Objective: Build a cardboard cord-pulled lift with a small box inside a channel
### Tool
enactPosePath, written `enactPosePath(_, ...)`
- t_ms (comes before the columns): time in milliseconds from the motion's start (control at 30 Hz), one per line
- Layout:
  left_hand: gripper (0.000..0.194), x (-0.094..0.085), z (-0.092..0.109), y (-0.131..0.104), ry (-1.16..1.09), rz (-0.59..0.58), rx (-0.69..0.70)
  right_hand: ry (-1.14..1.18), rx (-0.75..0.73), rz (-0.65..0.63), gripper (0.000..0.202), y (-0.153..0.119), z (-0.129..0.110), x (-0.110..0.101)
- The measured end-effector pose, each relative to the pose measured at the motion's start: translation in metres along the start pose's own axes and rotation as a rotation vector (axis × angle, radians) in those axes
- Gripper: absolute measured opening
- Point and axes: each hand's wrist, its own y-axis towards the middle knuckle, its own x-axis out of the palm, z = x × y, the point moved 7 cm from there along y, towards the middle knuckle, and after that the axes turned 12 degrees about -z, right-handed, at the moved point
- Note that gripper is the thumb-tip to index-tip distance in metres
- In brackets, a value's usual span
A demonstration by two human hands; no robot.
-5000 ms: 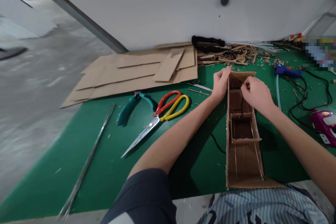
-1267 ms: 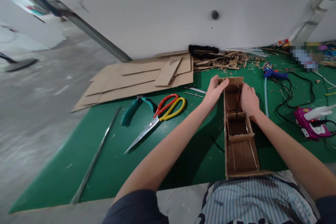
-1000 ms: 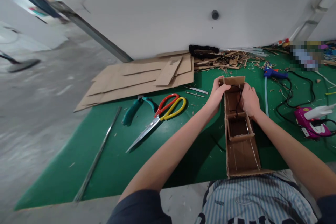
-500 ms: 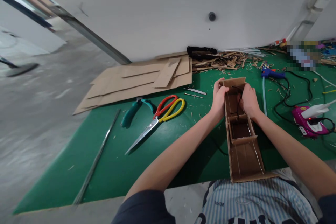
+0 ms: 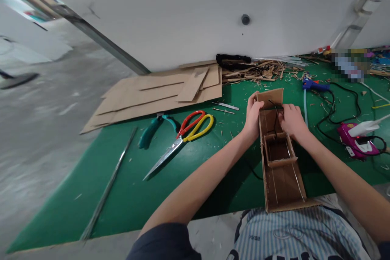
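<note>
A long, narrow open cardboard box [image 5: 284,185] stretches from my lap over the table edge, with a small square cardboard frame [image 5: 282,163] set across its middle. Thin pale strands run lengthwise inside. My left hand [image 5: 253,118] grips the far left wall, thumb on top of the edge. At the far right wall, my right hand [image 5: 293,120] is closed with its fingertips curled over the edge into the box. A thin black cord [image 5: 276,120] rises from the frame toward the far flap, close to those fingertips; whether they touch it is unclear.
Left of the box lie scissors [image 5: 178,144], green-handled cutters [image 5: 150,132], a wire bundle [image 5: 111,183] and a slim blade [image 5: 228,106]. Cardboard sheets [image 5: 146,97] and scraps [image 5: 265,71] line the wall. To the right are a blue glue gun [image 5: 315,85] and a magenta power strip [image 5: 355,140].
My right hand has shifted slightly right and lower along the box wall, showing more of the far flap and black cord. My left hand keeps its grip.
</note>
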Motion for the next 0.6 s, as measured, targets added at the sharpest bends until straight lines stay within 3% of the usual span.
enactPosePath(100, 0.043, 0.000, -0.005, -0.001, -0.084, -0.027, 0.010, 0.111, -0.031, 0.033, 0.032, 0.000, -0.006, 0.007)
enactPosePath(367, 0.043, 0.000, -0.002, -0.001, -0.117, -0.072, 0.047, 0.743, 0.063, 0.171, 0.028, 0.004, 0.019, 0.001)
enactPosePath(467, 0.038, 0.005, 0.013, 0.002, -0.088, -0.095, 0.113, 0.825, 0.050, 0.250, 0.027, 0.004, 0.014, -0.015)
enactPosePath(600, 0.036, 0.021, 0.051, 0.008, -0.043, -0.200, 0.249, 0.798, -0.087, 0.426, 0.019, 0.009, -0.008, -0.059)
